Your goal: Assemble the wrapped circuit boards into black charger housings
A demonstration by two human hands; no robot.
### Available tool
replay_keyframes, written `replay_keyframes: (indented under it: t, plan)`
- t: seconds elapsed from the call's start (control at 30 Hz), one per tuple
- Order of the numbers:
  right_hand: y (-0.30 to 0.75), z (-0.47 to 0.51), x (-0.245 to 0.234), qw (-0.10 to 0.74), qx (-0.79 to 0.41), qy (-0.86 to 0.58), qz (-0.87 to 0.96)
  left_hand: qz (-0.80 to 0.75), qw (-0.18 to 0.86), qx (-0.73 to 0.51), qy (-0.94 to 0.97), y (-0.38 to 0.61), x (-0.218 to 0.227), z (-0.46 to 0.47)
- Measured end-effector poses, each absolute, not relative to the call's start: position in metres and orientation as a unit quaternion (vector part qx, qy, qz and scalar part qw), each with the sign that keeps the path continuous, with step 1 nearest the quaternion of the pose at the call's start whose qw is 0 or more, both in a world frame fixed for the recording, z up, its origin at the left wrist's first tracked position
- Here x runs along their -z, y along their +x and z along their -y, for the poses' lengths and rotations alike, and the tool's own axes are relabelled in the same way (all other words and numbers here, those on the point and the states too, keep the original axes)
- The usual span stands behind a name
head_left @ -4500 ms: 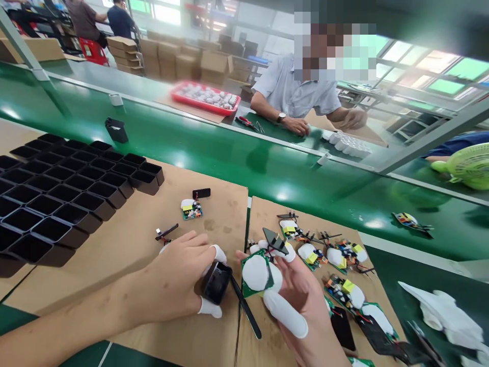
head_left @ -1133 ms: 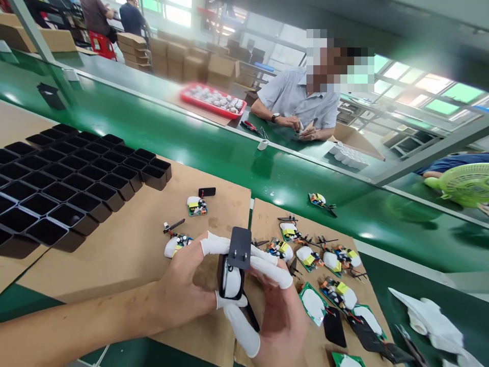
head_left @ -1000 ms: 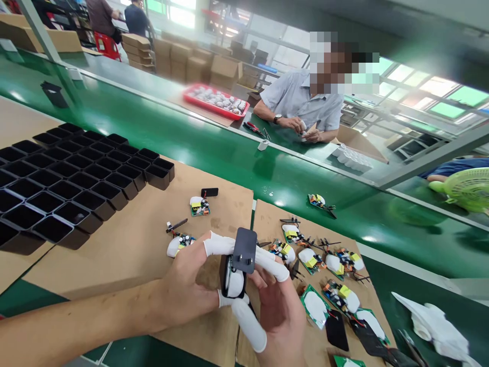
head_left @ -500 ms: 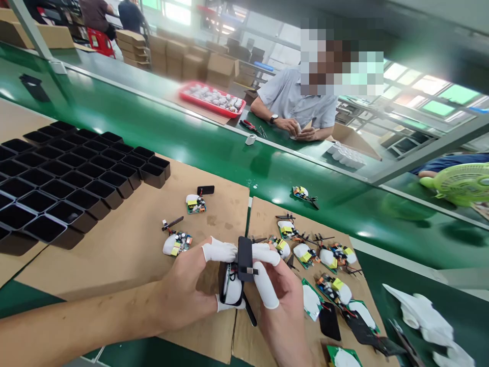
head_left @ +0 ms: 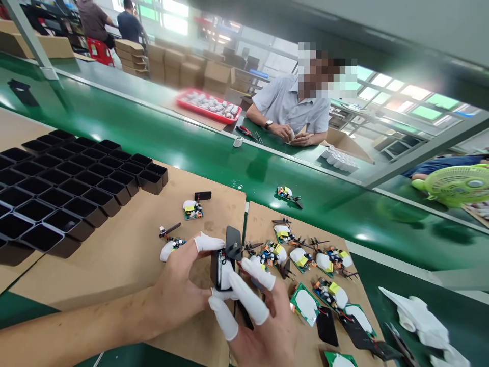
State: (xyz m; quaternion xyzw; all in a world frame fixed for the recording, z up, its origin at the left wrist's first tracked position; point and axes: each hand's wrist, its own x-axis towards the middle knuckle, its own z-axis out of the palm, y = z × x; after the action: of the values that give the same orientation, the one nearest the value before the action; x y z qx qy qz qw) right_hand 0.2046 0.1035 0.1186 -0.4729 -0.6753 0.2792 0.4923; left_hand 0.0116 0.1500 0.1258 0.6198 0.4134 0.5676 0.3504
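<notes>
My left hand [head_left: 178, 290], with white finger cots, grips a small black housing [head_left: 214, 272] between thumb and fingertips. A circuit board with a white pad [head_left: 226, 275] sits at least partly inside it. A black end cap with metal prongs [head_left: 233, 242] stands tilted at the housing's upper right, above the board. My right hand [head_left: 269, 313], also in finger cots, is spread at the housing's right side. One of its fingers reaches the white pad; its thumb is stretched out below. A dark strip under the right fingers is mostly hidden.
Rows of black housings [head_left: 57, 196] stand on cardboard at left. Several circuit boards [head_left: 305, 303] lie at right, beside tweezers [head_left: 399, 341] and white cloth-like material [head_left: 420, 321]. Across the green bench, a co-worker [head_left: 294, 109] sits near a red tray [head_left: 183, 102]. A green fan [head_left: 458, 183] is at right.
My right fingers have let go of the black end cap and moved down to the white pad. The end cap now leans up and left. My left hand still holds the housing.
</notes>
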Motion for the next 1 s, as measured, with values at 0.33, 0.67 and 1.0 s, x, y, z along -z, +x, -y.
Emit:
replay_keyframes:
  t: [0.33,0.67,1.0]
  plan:
    - [0.191,-0.124,-0.121,0.589,-0.25,-0.421,0.643,-0.452,0.162,-0.563,0.673,0.013,-0.118,-0.149]
    - [0.186,-0.126,-0.11,0.633,-0.622,-0.37,0.274,-0.375,0.585,-0.534,0.482,0.008,-0.082,-0.151]
    - [0.192,-0.126,-0.073,0.609,-0.45,-0.434,0.488,-0.365,0.647,-0.542,0.393,0.012,-0.1,-0.152]
